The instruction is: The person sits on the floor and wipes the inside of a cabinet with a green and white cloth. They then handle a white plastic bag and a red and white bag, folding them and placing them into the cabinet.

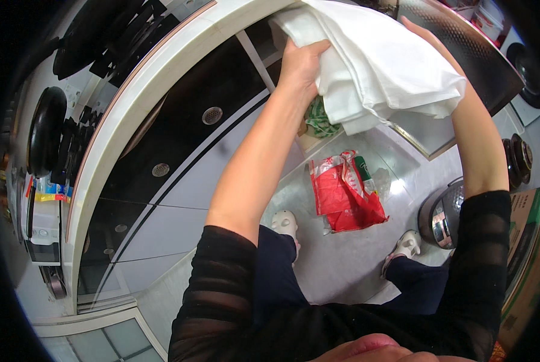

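Note:
A folded white cloth or bag, its exact kind unclear, hangs between my hands at the top of the view. My left hand grips its left edge, thumb on top. My right hand is at the cloth's upper right, mostly hidden behind it, with only a finger and the wrist side showing; its grip cannot be told. Below the cloth, a green-and-white patterned bag lies at the cabinet's foot. A crumpled red plastic package lies on the floor in front of me.
A pale counter edge curves along the left, with a black pan above it. A rounded dark appliance stands near my right foot. Cardboard boxes stand at the right. An open cabinet door panel juts out below the cloth.

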`<control>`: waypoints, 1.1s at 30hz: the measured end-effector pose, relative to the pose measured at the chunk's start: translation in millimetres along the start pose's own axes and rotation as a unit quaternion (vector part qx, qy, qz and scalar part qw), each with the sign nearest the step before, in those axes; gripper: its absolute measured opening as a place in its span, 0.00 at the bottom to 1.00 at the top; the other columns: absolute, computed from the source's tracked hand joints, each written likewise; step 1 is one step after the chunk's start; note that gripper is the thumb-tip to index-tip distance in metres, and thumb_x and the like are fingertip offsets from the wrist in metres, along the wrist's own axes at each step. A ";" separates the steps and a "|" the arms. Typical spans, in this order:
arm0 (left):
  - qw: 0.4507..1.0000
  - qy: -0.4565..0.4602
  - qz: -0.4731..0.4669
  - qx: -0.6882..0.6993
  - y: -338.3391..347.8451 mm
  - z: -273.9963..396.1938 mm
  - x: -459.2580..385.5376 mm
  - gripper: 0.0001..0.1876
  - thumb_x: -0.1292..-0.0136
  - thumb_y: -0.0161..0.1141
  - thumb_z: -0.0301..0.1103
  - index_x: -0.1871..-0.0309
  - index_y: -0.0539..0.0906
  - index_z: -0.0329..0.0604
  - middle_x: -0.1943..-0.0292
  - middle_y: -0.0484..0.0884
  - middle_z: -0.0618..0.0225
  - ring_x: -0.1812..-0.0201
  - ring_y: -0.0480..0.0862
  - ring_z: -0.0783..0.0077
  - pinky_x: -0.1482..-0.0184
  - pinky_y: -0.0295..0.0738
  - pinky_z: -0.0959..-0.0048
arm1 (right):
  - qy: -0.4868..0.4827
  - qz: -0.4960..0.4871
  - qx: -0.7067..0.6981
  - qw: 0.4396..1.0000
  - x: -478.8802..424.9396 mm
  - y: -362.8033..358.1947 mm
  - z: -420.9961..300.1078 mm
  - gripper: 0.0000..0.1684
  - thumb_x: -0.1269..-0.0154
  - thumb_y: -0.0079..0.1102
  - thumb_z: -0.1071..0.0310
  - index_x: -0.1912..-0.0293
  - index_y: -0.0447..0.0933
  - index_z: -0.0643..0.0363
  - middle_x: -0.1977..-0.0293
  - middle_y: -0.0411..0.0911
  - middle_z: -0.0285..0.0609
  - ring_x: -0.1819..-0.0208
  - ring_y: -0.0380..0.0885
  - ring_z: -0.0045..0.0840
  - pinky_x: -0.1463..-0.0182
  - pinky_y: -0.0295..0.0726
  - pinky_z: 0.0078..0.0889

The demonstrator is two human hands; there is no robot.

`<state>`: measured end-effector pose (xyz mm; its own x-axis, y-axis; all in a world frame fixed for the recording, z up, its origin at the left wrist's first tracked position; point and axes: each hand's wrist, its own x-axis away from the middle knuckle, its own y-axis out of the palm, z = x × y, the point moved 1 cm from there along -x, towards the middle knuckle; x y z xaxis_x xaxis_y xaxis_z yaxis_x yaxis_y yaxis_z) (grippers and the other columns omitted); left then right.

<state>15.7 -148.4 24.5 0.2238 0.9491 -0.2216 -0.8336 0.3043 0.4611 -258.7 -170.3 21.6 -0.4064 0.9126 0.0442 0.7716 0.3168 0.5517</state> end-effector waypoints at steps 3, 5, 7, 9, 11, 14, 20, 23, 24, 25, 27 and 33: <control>0.997 0.028 0.042 -0.057 -17.5 -3.3 -25.6 0.20 0.38 0.52 0.18 0.41 0.69 0.31 0.49 0.79 0.51 0.50 0.83 0.57 0.50 0.84 0.60 | -0.047 0.080 0.009 0.996 24.5 -13.1 13.4 0.21 0.30 0.52 0.62 0.44 0.73 0.66 0.52 0.81 0.49 0.55 0.82 0.31 0.49 0.83 0.37; 0.987 0.068 0.033 -0.140 -34.4 -13.5 -31.6 0.21 0.40 0.51 0.17 0.42 0.70 0.34 0.52 0.82 0.55 0.52 0.84 0.60 0.53 0.83 0.64 | -0.081 0.206 0.005 0.975 38.8 -28.4 42.1 0.26 0.28 0.50 0.53 0.41 0.72 0.63 0.47 0.79 0.47 0.51 0.82 0.31 0.48 0.83 0.37; 0.966 0.103 0.024 -0.234 -39.0 -19.0 -22.2 0.21 0.41 0.51 0.18 0.42 0.72 0.35 0.53 0.82 0.56 0.52 0.84 0.61 0.52 0.81 0.66 | 0.025 0.000 -0.073 0.997 54.7 -36.3 66.7 0.27 0.28 0.48 0.52 0.40 0.72 0.62 0.45 0.77 0.48 0.47 0.79 0.32 0.42 0.79 0.39; 0.903 0.171 -0.004 -0.395 -32.8 -30.8 -13.6 0.23 0.42 0.51 0.20 0.41 0.73 0.34 0.45 0.80 0.55 0.47 0.82 0.62 0.44 0.74 0.68 | 0.018 0.088 -0.069 0.994 76.6 -54.4 97.8 0.28 0.29 0.51 0.55 0.37 0.68 0.63 0.44 0.75 0.48 0.45 0.77 0.31 0.39 0.77 0.39; 0.808 0.362 -0.016 -0.465 -17.4 -20.8 -3.5 0.25 0.43 0.52 0.22 0.38 0.71 0.33 0.38 0.74 0.53 0.39 0.76 0.57 0.39 0.69 0.69 | 0.001 0.082 -0.029 0.996 82.7 -36.9 110.5 0.31 0.31 0.54 0.57 0.35 0.64 0.62 0.42 0.74 0.48 0.43 0.76 0.31 0.39 0.76 0.39; 0.762 0.373 -0.073 -0.524 -17.6 -15.6 -14.5 0.28 0.41 0.53 0.26 0.35 0.69 0.38 0.28 0.59 0.48 0.29 0.61 0.46 0.31 0.58 0.64 | -0.007 0.117 0.051 0.992 74.5 -29.7 106.8 0.34 0.33 0.58 0.61 0.33 0.59 0.61 0.40 0.72 0.47 0.42 0.75 0.32 0.39 0.77 0.38; 0.853 0.251 -0.004 -0.458 -65.0 -35.4 -24.4 0.23 0.43 0.52 0.23 0.42 0.73 0.30 0.38 0.73 0.53 0.41 0.77 0.56 0.42 0.72 0.67 | -0.067 0.209 0.218 0.951 29.2 -15.7 80.7 0.35 0.37 0.63 0.67 0.34 0.61 0.61 0.44 0.74 0.48 0.47 0.77 0.31 0.45 0.79 0.36; 0.992 -0.078 0.091 -0.050 -77.9 -61.3 7.2 0.23 0.39 0.50 0.24 0.39 0.67 0.32 0.45 0.75 0.46 0.44 0.78 0.54 0.41 0.75 0.55 | -0.087 0.283 0.316 0.901 28.7 -8.0 81.4 0.37 0.39 0.63 0.69 0.33 0.61 0.63 0.45 0.75 0.49 0.48 0.78 0.31 0.46 0.79 0.36; 0.984 -0.145 0.085 0.056 -89.3 -62.5 10.2 0.25 0.36 0.52 0.32 0.37 0.66 0.33 0.42 0.73 0.47 0.41 0.76 0.53 0.38 0.71 0.54 | -0.091 0.282 0.348 0.889 25.4 -8.0 77.9 0.38 0.40 0.64 0.69 0.33 0.60 0.63 0.45 0.75 0.50 0.49 0.79 0.32 0.47 0.79 0.37; 0.960 -0.216 0.075 0.163 -95.4 -63.7 14.4 0.27 0.33 0.54 0.40 0.35 0.65 0.34 0.39 0.71 0.47 0.39 0.74 0.52 0.36 0.68 0.53 | -0.090 0.287 0.379 0.875 24.5 -15.1 77.1 0.39 0.41 0.65 0.69 0.33 0.60 0.63 0.46 0.75 0.51 0.50 0.79 0.33 0.47 0.80 0.38; 0.959 -0.217 0.016 0.184 -100.5 -62.8 23.9 0.36 0.34 0.52 0.55 0.32 0.62 0.37 0.35 0.68 0.49 0.35 0.71 0.52 0.34 0.64 0.51 | -0.064 0.313 0.411 0.854 18.0 -24.0 73.5 0.40 0.43 0.66 0.68 0.33 0.61 0.63 0.47 0.76 0.53 0.53 0.80 0.36 0.49 0.80 0.40; 0.980 -0.183 0.017 -0.071 -28.8 -54.4 46.5 0.39 0.36 0.57 0.61 0.32 0.64 0.39 0.37 0.72 0.55 0.37 0.73 0.59 0.38 0.71 0.54 | -0.052 0.306 0.541 0.782 -5.2 -30.9 27.6 0.44 0.45 0.70 0.60 0.34 0.60 0.67 0.49 0.77 0.55 0.55 0.81 0.37 0.54 0.82 0.42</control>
<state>22.6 -117.5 -45.9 0.3401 0.9318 0.1270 -0.8996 0.2830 0.3326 -266.9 -177.7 -18.6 0.1997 0.9770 -0.0742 0.7908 -0.2055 -0.5765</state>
